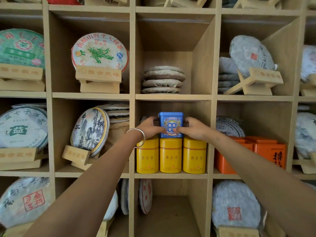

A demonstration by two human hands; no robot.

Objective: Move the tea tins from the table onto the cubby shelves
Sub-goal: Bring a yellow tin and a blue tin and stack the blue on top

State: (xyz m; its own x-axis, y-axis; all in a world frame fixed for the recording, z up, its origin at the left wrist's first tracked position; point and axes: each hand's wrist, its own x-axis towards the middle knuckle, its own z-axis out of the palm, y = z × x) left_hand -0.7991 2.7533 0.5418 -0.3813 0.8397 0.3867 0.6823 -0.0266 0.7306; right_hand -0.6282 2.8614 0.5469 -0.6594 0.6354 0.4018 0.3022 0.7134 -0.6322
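Blue tin (pixel 171 124) sits centre frame, in the middle cubby, on top of the middle yellow tin (pixel 170 155) of a row of three. Left hand (pixel 150 127) grips its left side, fingers curled round the back, thumb on the front face. Right hand (pixel 193 128) mirrors it on the right side. Silver bangle (pixel 136 136) on the left wrist. Fingertips behind the tin are hidden. Orange tins (pixel 266 151) in the cubby to the right, partly behind the right forearm. Shelf (pixel 171 175) edges run off frame.
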